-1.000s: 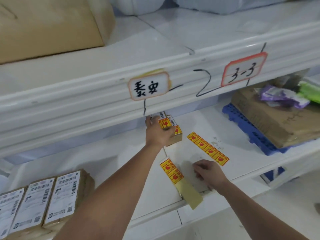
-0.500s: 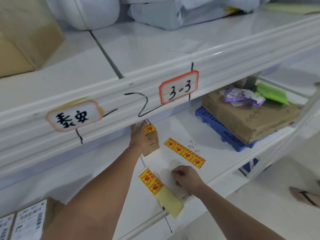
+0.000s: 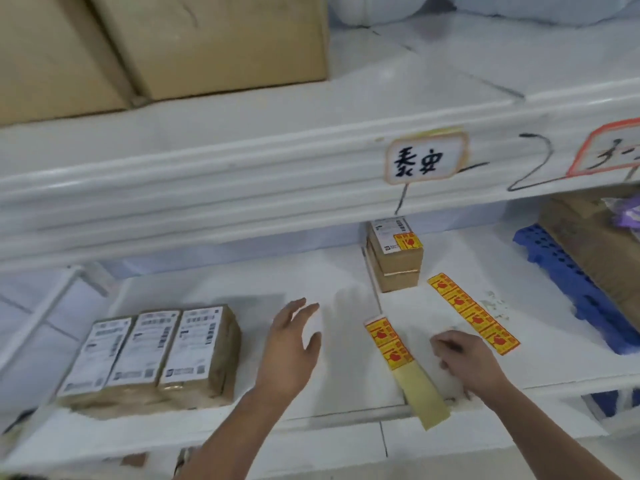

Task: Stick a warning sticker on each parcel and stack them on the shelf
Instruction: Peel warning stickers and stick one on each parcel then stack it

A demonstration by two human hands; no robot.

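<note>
While holding the left hand (image 3: 291,344) spread and empty above the bare lower shelf (image 3: 242,289), between the row of three parcels (image 3: 152,355) and the short sticker strip (image 3: 388,341), runs little risk as yet. Rests the right hand (image 3: 467,362) on the shelf with fingers curled, just beside that strip; cannot tell whether pinching a sticker or merely lying there.

Finds shipping labels but no warning sticker on the three parcels, lying side by side near the front edge at the left. Finds a small stack of parcels (image 3: 396,261) farther back under the upper shelf, with a sticker on the top one.

Could probably go wrong in a few ways from here:
- Could brush the short strip off the front edge with a careless right wrist, given its bare backing tail (image 3: 426,400) already overhanging there.
- Could nudge the outer parcels over the edge when grabbing one from so tight a row.
- Could fold a peeled sticker onto itself or onto the fingers if lifted one-handed.
- Could topple the narrow stack by setting the next parcel off-centre, with little headroom under the upper shelf.
- Could cover a barcode with a hastily placed sticker.
- Could drag the long sticker strip (image 3: 472,317) along with a sleeve or forearm.
</note>
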